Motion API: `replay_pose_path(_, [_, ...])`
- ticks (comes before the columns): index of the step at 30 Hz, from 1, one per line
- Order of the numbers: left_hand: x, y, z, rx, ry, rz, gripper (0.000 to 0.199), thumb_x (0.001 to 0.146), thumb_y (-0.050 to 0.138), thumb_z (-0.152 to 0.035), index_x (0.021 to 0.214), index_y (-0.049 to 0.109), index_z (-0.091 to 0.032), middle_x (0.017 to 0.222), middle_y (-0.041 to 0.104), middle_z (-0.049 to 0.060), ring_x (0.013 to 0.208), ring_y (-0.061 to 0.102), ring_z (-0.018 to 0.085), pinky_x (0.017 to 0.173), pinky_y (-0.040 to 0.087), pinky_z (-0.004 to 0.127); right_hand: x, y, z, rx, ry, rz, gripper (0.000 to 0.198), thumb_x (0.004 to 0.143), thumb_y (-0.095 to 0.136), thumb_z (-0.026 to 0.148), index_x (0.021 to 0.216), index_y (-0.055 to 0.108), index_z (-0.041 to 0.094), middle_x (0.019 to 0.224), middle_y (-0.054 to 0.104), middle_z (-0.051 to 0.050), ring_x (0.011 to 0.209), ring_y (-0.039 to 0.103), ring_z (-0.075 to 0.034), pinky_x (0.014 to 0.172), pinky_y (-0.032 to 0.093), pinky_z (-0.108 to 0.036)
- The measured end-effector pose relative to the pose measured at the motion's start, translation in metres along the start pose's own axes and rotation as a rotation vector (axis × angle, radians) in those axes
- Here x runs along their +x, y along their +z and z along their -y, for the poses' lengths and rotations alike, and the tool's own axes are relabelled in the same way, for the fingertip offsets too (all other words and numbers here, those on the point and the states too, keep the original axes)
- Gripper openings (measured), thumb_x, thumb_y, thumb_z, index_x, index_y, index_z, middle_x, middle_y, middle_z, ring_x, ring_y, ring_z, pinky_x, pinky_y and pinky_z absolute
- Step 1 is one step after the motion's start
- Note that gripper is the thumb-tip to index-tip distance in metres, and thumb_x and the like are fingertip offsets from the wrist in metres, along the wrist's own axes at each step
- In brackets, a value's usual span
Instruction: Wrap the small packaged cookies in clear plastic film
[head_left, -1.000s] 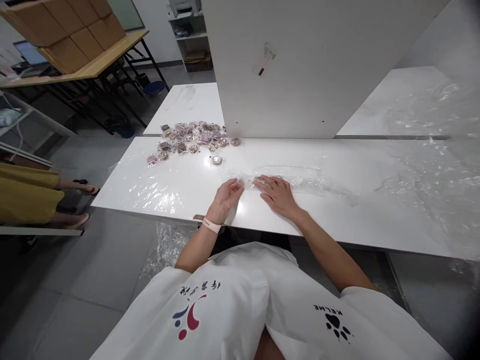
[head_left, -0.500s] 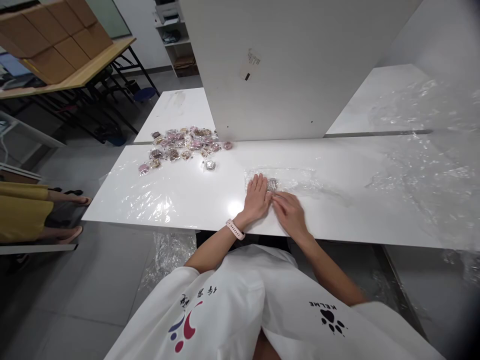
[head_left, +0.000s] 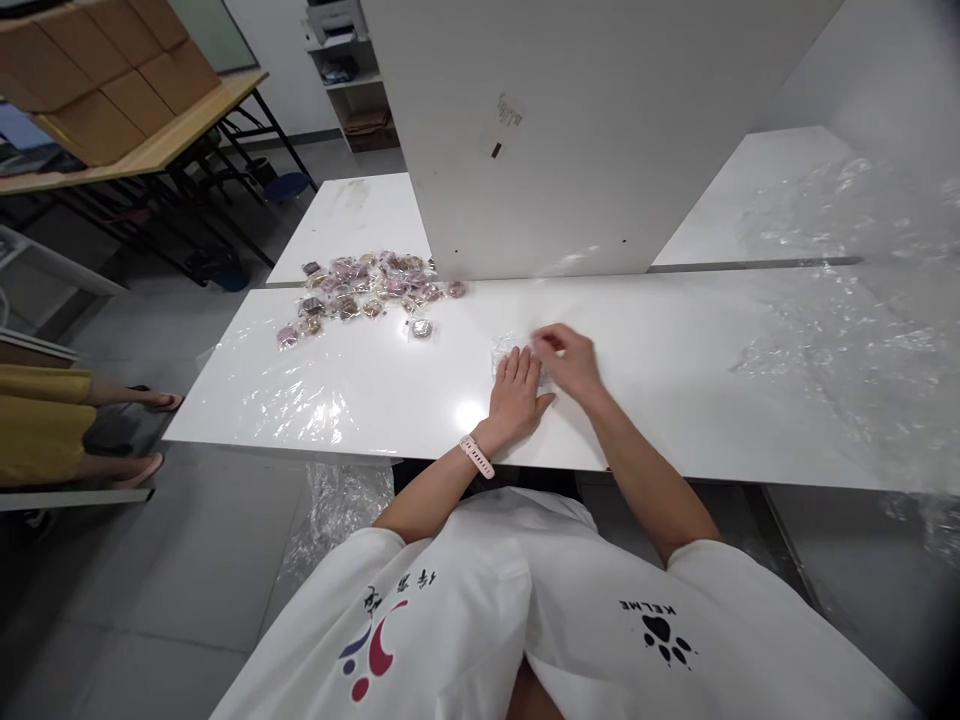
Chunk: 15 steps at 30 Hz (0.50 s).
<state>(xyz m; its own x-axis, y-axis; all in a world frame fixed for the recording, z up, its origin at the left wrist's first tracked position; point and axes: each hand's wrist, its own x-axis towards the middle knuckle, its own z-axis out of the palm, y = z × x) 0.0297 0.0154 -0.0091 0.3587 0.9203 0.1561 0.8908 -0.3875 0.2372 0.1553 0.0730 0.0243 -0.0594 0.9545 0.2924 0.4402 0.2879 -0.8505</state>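
My left hand [head_left: 516, 393] lies flat on the white table, fingers stretched out over a piece of clear plastic film [head_left: 501, 346]. A pink-white watch band [head_left: 476, 456] circles that wrist. Right beside its fingertips, my right hand [head_left: 568, 360] is closed in a pinch on the film, its fingertips slightly blurred. The small wrapped item seen between the hands earlier is now mostly hidden under them. Up and to the left, one small silvery wrapped piece [head_left: 421, 328] lies on its own.
Several small pink and brown wrapped pieces [head_left: 360, 285] lie heaped at the table's back left. A large white panel [head_left: 555, 150] stands behind. Loose clear plastic sheeting [head_left: 847, 340] covers the right end. Another person's legs [head_left: 124, 400] show at far left.
My right hand has moved up and slightly left, to the left hand's fingertips. The strip of film that stretched out to the right no longer lies there. My left hand stays nearly in place.
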Motion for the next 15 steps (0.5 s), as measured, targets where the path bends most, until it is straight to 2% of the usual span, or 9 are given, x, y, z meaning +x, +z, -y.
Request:
replay_pose_path(3, [0.001,0.003,0.003,-0.041,0.017,-0.028,0.058,0.094,0.053,-0.033,0.144,0.045,-0.004,0.143,0.054,0.023,0.14,0.042,0.037,0.117,0.03,0.058,-0.006,0.018,0.018,-0.154,-0.176,0.265,0.022,0.092,0.051,0.03,0.086,0.071,0.023,0.091,0.071,-0.006,0.091,0.06,-0.024,0.095,0.045,-0.049])
replay_pose_path(5, [0.002,0.003,0.008,-0.085,0.045,-0.075,0.051,0.094,0.053,-0.029,0.139,0.051,-0.006,0.139,0.058,0.022,0.136,0.047,0.037,0.115,0.033,0.059,-0.012,0.013,0.018,-0.161,-0.235,0.371,0.026,0.097,0.047,0.032,0.097,0.072,0.025,0.098,0.07,-0.006,0.097,0.059,-0.025,0.097,0.043,-0.049])
replay_pose_path(7, [0.001,0.002,0.016,-0.146,0.096,-0.097,0.037,0.095,0.051,-0.023,0.129,0.059,-0.009,0.13,0.064,0.02,0.13,0.053,0.034,0.111,0.039,0.058,-0.019,0.0,0.012,-0.114,-0.261,0.467,0.034,0.1,0.042,0.039,0.118,0.069,0.028,0.113,0.067,-0.007,0.108,0.057,-0.025,0.1,0.044,-0.047])
replay_pose_path(11, [-0.011,-0.007,0.035,-0.271,0.232,-0.122,0.021,0.095,0.049,-0.014,0.111,0.063,-0.016,0.115,0.07,0.012,0.117,0.061,0.026,0.102,0.05,0.048,-0.033,-0.024,-0.006,-0.117,-0.295,0.595,0.05,0.098,0.047,0.053,0.145,0.05,0.036,0.141,0.054,-0.005,0.132,0.046,-0.027,0.111,0.037,-0.049])
replay_pose_path(13, [-0.019,-0.014,0.043,-0.304,0.255,-0.169,0.022,0.095,0.048,-0.012,0.112,0.061,-0.019,0.116,0.068,0.009,0.12,0.059,0.023,0.1,0.052,0.045,-0.039,-0.028,-0.016,-0.15,-0.323,0.624,0.061,0.094,0.053,0.057,0.151,0.042,0.038,0.149,0.049,-0.004,0.138,0.042,-0.029,0.114,0.033,-0.052])
replay_pose_path(15, [-0.025,-0.022,0.05,-0.304,0.226,-0.194,0.027,0.095,0.048,-0.012,0.119,0.057,-0.021,0.124,0.064,0.01,0.126,0.055,0.022,0.099,0.054,0.043,-0.043,-0.028,-0.024,-0.173,-0.346,0.628,0.064,0.093,0.055,0.058,0.152,0.04,0.038,0.151,0.048,-0.005,0.14,0.041,-0.03,0.114,0.033,-0.054])
